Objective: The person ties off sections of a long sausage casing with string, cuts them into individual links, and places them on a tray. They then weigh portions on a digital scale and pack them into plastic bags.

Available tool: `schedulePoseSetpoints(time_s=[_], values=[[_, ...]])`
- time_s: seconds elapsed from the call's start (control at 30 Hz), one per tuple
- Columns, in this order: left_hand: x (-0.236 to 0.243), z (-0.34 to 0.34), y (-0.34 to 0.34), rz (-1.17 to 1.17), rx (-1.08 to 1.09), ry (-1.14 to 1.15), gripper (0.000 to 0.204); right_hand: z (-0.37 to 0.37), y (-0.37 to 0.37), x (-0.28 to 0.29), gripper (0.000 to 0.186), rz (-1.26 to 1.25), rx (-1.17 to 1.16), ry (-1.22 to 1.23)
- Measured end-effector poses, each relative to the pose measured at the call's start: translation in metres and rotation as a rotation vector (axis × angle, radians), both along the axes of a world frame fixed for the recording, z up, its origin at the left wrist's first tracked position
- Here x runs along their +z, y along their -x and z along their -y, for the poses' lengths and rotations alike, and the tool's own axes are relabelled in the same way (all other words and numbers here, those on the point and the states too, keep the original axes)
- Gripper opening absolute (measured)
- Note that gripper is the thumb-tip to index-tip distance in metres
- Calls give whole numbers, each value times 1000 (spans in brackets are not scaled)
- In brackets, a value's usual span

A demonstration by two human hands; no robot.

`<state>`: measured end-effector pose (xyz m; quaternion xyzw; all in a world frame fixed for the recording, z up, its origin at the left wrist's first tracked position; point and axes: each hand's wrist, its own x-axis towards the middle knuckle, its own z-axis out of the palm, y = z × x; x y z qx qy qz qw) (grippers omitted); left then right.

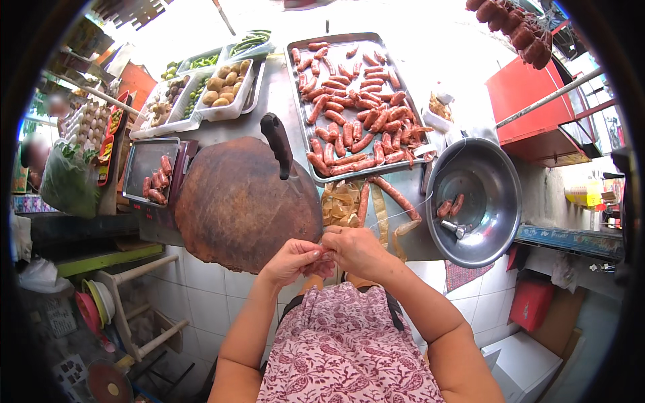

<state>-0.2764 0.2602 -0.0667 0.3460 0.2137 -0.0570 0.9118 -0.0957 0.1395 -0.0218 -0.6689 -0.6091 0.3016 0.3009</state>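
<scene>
My left hand (295, 262) and my right hand (349, 248) meet at the near edge of the wooden chopping block (242, 201), fingers closed around something small and pinkish that I cannot make out. Just beyond them lie pale, crinkled casings (339, 201) and a long filled sausage (396, 195), with white string (389, 219) trailing across. A metal bowl (474, 168) at the right holds loose sausages (457, 205) and a small metal piece (455, 229). A large knife handle (275, 141) rises from the block's far side.
A large tray of sausages (356, 101) lies at the back, with vegetable containers (225, 94) to its left. A scale with sausage pieces (151, 171) is left of the block. A red box (517, 101) and hanging sausages (517, 33) are at upper right.
</scene>
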Motion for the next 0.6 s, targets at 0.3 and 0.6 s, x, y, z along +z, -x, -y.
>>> schedulePoseSetpoints(time_s=[0.3, 0.6], values=[[12, 3, 9, -141, 42, -234, 22, 15, -25, 0, 12, -573, 19, 273], [25, 17, 2, 46, 388, -8, 18, -5, -23, -10, 8, -1840, -555, -239]])
